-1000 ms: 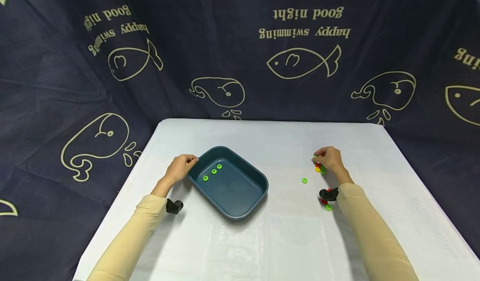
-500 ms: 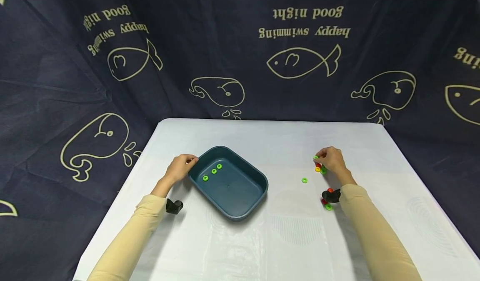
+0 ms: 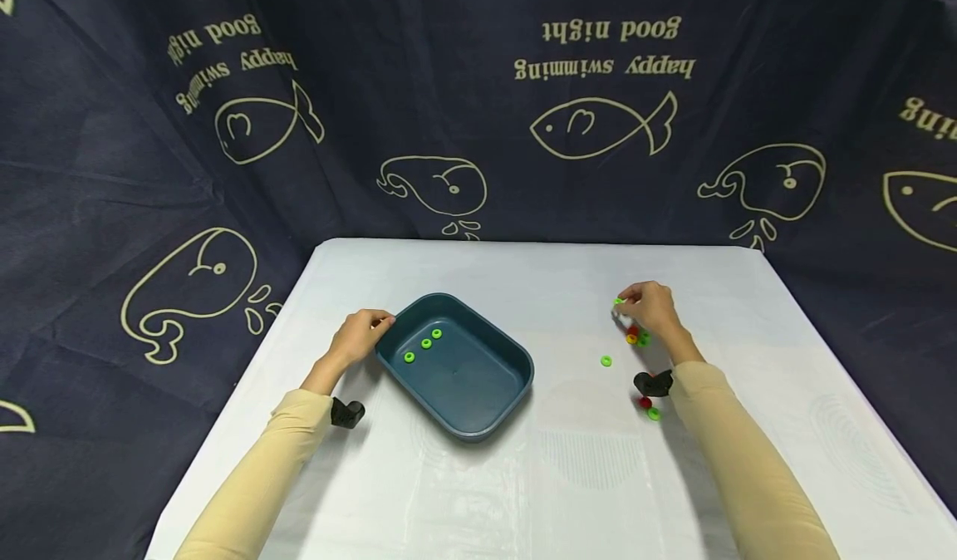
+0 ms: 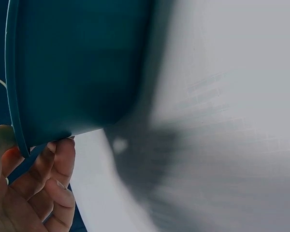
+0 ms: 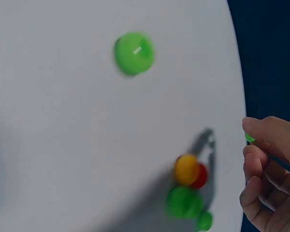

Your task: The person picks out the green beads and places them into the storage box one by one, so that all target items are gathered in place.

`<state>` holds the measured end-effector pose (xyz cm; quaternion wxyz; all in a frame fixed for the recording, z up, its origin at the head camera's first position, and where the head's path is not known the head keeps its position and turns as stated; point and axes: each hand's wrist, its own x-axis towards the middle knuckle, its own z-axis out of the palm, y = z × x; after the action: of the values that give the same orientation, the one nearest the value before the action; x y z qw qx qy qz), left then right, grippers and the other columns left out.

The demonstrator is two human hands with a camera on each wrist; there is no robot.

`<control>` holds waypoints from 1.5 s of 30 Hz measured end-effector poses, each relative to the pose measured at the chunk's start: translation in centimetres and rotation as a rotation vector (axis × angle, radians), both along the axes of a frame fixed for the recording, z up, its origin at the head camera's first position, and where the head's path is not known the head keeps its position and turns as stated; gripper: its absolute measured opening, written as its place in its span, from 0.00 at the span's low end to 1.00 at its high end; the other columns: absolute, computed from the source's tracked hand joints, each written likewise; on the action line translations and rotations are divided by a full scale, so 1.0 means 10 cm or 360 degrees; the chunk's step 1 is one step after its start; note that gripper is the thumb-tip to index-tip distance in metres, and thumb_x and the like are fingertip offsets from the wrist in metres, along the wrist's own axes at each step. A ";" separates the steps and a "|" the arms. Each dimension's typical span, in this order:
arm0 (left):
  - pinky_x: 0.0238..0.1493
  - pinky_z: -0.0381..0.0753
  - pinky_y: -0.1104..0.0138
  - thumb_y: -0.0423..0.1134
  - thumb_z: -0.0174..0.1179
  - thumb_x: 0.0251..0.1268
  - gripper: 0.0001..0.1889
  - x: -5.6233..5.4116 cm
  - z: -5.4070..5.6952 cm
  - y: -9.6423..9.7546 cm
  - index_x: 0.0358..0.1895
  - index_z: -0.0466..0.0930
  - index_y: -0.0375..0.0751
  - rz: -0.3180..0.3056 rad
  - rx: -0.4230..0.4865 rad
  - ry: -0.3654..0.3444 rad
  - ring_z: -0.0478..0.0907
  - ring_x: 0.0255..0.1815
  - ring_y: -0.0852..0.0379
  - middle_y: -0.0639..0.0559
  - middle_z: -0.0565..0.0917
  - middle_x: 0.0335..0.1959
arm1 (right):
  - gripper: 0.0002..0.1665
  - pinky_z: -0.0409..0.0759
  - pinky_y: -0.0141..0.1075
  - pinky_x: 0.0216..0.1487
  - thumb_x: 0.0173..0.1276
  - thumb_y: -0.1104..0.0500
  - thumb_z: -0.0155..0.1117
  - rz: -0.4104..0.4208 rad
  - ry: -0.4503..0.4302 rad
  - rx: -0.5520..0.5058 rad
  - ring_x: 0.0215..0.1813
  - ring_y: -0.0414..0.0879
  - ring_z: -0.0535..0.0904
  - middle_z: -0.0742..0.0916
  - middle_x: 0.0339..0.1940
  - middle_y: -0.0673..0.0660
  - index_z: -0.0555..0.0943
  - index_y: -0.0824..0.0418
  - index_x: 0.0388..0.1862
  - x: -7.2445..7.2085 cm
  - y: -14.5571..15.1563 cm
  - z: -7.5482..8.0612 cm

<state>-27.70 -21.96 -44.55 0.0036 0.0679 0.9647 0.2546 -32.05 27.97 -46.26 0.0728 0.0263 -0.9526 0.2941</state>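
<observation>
My left hand (image 3: pixel 355 336) grips the corner of a dark teal plastic bin (image 3: pixel 467 385), its thumb and fingers at the rim (image 4: pixel 18 130) in the left wrist view. Inside the bin lie three small green rings (image 3: pixel 426 344) in a slanted row. Over on the right, my right hand (image 3: pixel 652 307) pinches another small green ring (image 5: pixel 250 137) between thumb and forefinger, raised above the table. Just below that hand sit a yellow ring (image 5: pixel 186 170), a red piece (image 5: pixel 200 177) and green pieces (image 5: pixel 182 202), close together.
A lone green ring (image 3: pixel 606 361) lies left of the cluster. Nearer me, a red piece (image 3: pixel 645 403) and a green ring (image 3: pixel 654 415) rest by the right wrist's black camera mount (image 3: pixel 652 384). A dark printed curtain (image 3: pixel 478 111) hangs behind the white table (image 3: pixel 478 502).
My right hand has risen and shifted slightly left and away with the green ring, off the cluster. The left hand and the bin have stayed put.
</observation>
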 end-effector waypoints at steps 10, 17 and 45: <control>0.44 0.77 0.50 0.44 0.50 0.71 0.17 0.00 -0.01 -0.01 0.52 0.81 0.39 -0.0010 0.0013 0.0004 0.80 0.49 0.41 0.38 0.83 0.49 | 0.12 0.70 0.35 0.33 0.57 0.62 0.69 0.0113 0.0086 -0.0095 0.35 0.55 0.79 0.86 0.30 0.64 0.85 0.68 0.38 -0.07 -0.35 0.31; 0.42 0.77 0.51 0.44 0.51 0.71 0.16 0.00 -0.02 -0.03 0.52 0.82 0.40 -0.0016 0.0009 0.0013 0.80 0.48 0.41 0.38 0.83 0.49 | 0.12 0.70 0.37 0.36 0.56 0.61 0.70 0.0188 0.0166 -0.0108 0.37 0.55 0.79 0.87 0.30 0.63 0.85 0.67 0.38 -0.18 -0.72 0.52; 0.41 0.77 0.52 0.45 0.50 0.71 0.17 0.00 -0.02 -0.01 0.52 0.81 0.39 -0.0016 0.0055 0.0014 0.81 0.46 0.42 0.38 0.83 0.48 | 0.11 0.77 0.40 0.45 0.55 0.59 0.72 0.0603 0.0159 -0.0060 0.37 0.47 0.81 0.88 0.31 0.56 0.86 0.60 0.37 -0.06 -2.43 0.80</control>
<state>-27.66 -22.02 -44.78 -0.0005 0.0740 0.9598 0.2708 -32.64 3.68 -38.22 0.0638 0.2182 -0.9202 0.3186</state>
